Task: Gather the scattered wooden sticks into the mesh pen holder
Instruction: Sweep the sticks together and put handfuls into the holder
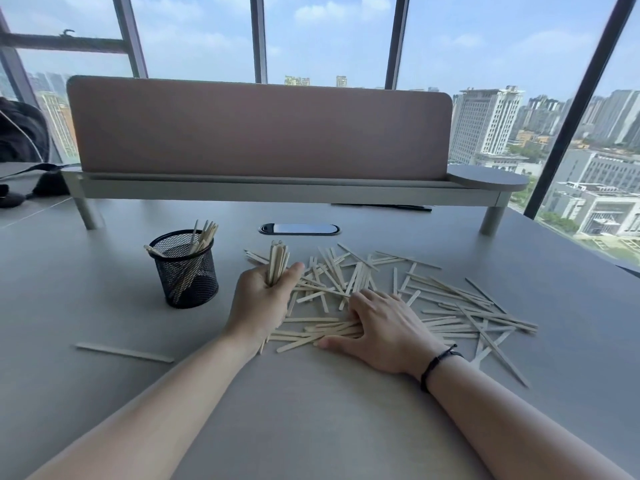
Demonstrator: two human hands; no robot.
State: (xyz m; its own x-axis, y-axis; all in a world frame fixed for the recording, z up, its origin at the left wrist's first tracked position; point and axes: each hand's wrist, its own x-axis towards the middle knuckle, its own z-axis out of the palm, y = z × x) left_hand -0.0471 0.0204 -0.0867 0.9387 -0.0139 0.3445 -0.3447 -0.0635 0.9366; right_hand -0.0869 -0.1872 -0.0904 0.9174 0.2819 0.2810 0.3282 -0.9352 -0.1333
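Observation:
A black mesh pen holder (185, 271) stands on the grey desk at the left, with several wooden sticks leaning inside it. My left hand (261, 299) grips an upright bundle of sticks (277, 259) just right of the holder. A wide scatter of wooden sticks (433, 299) covers the desk to the right. My right hand (384, 327) lies flat on the near part of that pile, fingers spread over several sticks. One stray stick (124, 352) lies alone at the near left.
A raised shelf with a pink divider panel (259, 129) spans the back of the desk (311, 410). An oval cable port (299, 229) sits behind the sticks. Dark bags (24, 161) rest at the far left. Windows stand beyond.

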